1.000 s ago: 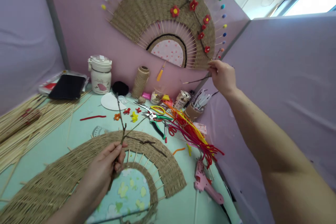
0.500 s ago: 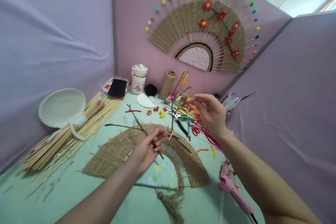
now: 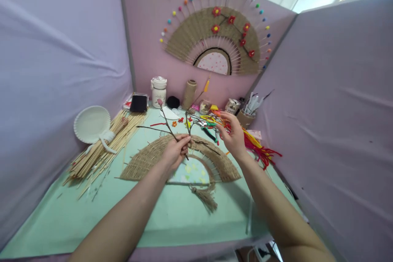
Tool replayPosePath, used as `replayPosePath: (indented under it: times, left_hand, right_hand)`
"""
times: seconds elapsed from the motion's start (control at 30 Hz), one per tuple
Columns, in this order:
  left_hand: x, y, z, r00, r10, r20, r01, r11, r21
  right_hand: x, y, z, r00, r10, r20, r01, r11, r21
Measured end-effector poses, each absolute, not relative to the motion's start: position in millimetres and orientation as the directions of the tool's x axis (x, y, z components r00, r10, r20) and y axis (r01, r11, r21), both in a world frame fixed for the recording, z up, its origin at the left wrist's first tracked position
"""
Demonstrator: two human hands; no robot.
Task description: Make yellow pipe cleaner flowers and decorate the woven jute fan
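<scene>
My left hand (image 3: pixel 175 152) is closed around a dark forked twig (image 3: pixel 170 127), above the woven twine fan (image 3: pixel 141 159). A second branching twig (image 3: pixel 188 125) rises at its fingertips and seems pinched there too. My right hand (image 3: pixel 233 137) is held up to the right, thumb and fingers apart, with nothing seen in it. Another thin twig (image 3: pixel 206 144) lies across the right part of the fan. The fan has a floral cloth half-circle (image 3: pixel 192 172) at its base and a twine tassel (image 3: pixel 206 199) below.
Bundled sticks (image 3: pixel 95 151) and a white round fan (image 3: pixel 92 125) lie left. Behind are a white jar (image 3: pixel 159 92), a twine spool (image 3: pixel 189 94), pliers (image 3: pixel 209 133) and small flowers. Coloured pipe cleaners (image 3: pixel 260 149) spread right. A decorated fan (image 3: pixel 211 37) hangs on the wall.
My right hand has let go of the second twig, and its fingers have parted. My left hand now appears to hold both twigs together. The view has shifted, showing more of the table's front.
</scene>
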State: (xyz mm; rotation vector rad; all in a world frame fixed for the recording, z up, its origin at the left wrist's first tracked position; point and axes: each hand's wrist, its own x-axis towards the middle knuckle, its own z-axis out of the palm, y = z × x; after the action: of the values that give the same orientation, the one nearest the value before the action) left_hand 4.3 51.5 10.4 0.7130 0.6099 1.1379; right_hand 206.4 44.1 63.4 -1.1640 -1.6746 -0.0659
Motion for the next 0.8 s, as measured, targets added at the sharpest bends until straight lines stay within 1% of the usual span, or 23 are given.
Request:
replayPosePath:
  times: [0.07, 0.1, 0.13, 0.17, 0.23, 0.27, 0.37, 0.47, 0.6, 0.7, 0.8]
  left_hand:
    - [4, 53, 9, 0.248, 0.968, -0.034, -0.575, 0.175, 0.799]
    - [3, 55, 8, 0.206, 0.978, -0.028, -0.572, 0.144, 0.807]
    - [3, 57, 7, 0.176, 0.984, -0.023, -0.565, 0.120, 0.816]
    - [2, 58, 6, 0.140, 0.990, -0.022, -0.558, 0.097, 0.824]
    - [1, 62, 4, 0.096, 0.995, -0.012, -0.544, 0.063, 0.837]
    - [0, 64, 3, 0.081, 0.997, -0.011, -0.541, 0.053, 0.839]
    - [-2, 68, 2, 0.029, 1.000, 0.005, -0.544, 0.012, 0.839]
    - [-4, 70, 2, 0.017, 0.999, 0.030, -0.535, -0.016, 0.845]
    - [-6, 70, 4, 0.005, 0.999, 0.041, -0.540, -0.032, 0.841]
    - [-7, 71, 7, -0.017, 0.999, 0.030, -0.569, -0.035, 0.821]
    - [-10, 74, 9, -0.051, 0.998, 0.025, -0.606, -0.051, 0.794]
  right_hand:
    - [222, 43, 56, 0.110, 0.683, 0.722, 0.749, 0.421, -0.512]
    - [229, 45, 52, 0.144, 0.731, 0.667, 0.772, 0.338, -0.538]
    - [235, 48, 47, 0.149, 0.804, 0.576, 0.804, 0.241, -0.544]
    - [239, 52, 42, 0.128, 0.881, 0.455, 0.845, 0.143, -0.514]
    - [242, 63, 33, 0.077, 0.973, 0.219, 0.936, 0.005, -0.352]
    - [240, 70, 29, 0.070, 0.981, 0.180, 0.946, -0.007, -0.325]
    - [225, 93, 19, 0.091, 0.987, 0.131, 0.959, -0.052, -0.280]
    - [207, 115, 10, 0.147, 0.987, 0.067, 0.962, -0.127, -0.240]
    - [195, 132, 0, 0.210, 0.978, -0.001, 0.954, -0.206, -0.218]
    - [193, 134, 3, 0.209, 0.978, 0.008, 0.956, -0.202, -0.214]
    - [195, 130, 18, 0.187, 0.981, 0.058, 0.962, -0.171, -0.213]
